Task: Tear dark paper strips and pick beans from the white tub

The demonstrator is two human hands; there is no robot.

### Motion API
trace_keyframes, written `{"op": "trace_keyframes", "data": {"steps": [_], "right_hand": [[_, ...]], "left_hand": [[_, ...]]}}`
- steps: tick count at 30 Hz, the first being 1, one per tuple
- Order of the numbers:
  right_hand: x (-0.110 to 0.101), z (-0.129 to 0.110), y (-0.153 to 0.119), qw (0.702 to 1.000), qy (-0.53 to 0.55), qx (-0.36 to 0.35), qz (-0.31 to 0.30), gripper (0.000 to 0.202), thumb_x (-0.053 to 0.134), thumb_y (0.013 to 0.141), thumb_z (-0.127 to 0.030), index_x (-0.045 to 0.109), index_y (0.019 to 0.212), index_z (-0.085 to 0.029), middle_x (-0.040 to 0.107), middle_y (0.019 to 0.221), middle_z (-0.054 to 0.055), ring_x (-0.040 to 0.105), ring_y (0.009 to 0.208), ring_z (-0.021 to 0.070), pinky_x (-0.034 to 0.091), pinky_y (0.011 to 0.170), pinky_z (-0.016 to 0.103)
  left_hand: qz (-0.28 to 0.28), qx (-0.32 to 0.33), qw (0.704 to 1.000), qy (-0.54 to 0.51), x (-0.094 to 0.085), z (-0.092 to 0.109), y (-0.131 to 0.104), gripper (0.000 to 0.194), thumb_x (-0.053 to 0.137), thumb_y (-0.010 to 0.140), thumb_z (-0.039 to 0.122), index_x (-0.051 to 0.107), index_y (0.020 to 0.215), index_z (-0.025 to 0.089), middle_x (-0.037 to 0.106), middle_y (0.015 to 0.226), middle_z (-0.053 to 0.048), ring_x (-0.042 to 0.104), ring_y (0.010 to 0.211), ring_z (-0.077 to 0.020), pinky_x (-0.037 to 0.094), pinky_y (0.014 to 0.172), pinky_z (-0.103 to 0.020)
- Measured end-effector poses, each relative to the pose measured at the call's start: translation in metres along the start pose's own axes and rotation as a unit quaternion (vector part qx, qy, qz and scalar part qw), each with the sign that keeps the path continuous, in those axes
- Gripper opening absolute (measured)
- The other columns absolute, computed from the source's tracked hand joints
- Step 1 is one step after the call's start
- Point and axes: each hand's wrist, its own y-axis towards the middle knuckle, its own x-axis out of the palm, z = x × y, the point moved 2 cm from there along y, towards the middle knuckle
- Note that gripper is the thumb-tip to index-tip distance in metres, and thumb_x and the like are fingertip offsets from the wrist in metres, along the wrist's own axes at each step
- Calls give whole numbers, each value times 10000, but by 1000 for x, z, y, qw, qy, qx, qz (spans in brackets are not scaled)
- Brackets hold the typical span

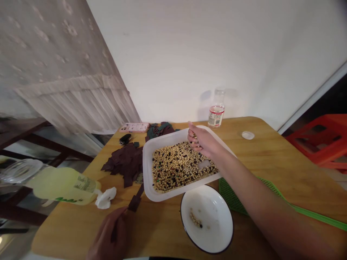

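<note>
My right hand [199, 140] is closed around a handful of yellow and black beans, some showing between the fingers. It is over the right back part of a white plastic tub [148, 177], where a layer of mixed yellow and black beans [176, 162] covers most of the bottom. Down at the front left, my left hand [110, 234] is curled in shadow; what its fingers hold is hidden. Its fingertips come close to a dark brown strip [135, 203]. A white dark-rimmed bowl [214, 216] with a few beans inside stands against the tub's front.
Dark brown pieces [124, 160] lie heaped left of the tub, near a phone [134, 127] and keys [125, 139]. A yellow-green jug [65, 184] and crumpled tissue [105, 198] are further left. Behind are a glass bottle [216, 115] and lid [248, 135]; a green strainer [233, 196] sits right.
</note>
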Motion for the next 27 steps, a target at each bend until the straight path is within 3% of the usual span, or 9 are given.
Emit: {"op": "trace_keyframes", "data": {"steps": [4,8,15,21,27], "right_hand": [[0,1,0,1000,-3,-4,0,411,559,823,-513,384,612,-207,295,452,-89,187,356,31,58,347,205],[2,0,-2,1000,-14,-14,0,411,568,823,-505,405,595,-204,328,460,-75,215,359,35,73,341,213],[1,-1,-2,999,-11,-42,12,431,564,814,-533,392,586,-210,366,463,-72,253,354,42,126,347,221],[-2,-1,1,998,-5,-60,13,508,542,809,-570,329,529,-203,288,414,-92,178,340,38,87,364,233],[-4,1,2,998,3,-57,1,473,553,815,-538,355,547,-202,297,432,-92,194,348,41,110,368,231]], "left_hand": [[-9,-55,998,4,-1,7,1,218,422,878,315,604,970,239,678,958,-31,647,830,-173,473,712,-261],[-11,-64,998,-1,-2,10,2,208,430,872,306,610,959,247,680,972,-27,646,845,-175,477,738,-270],[-10,-44,999,-2,2,0,-1,210,449,867,313,620,967,244,693,960,-25,655,803,-163,484,699,-252],[-12,-31,999,22,3,-2,-1,213,444,871,315,616,979,251,691,965,-8,659,792,-158,482,682,-243],[-8,-14,1000,14,2,-1,0,203,448,869,307,616,966,244,690,942,-12,654,811,-159,474,682,-237]]}}
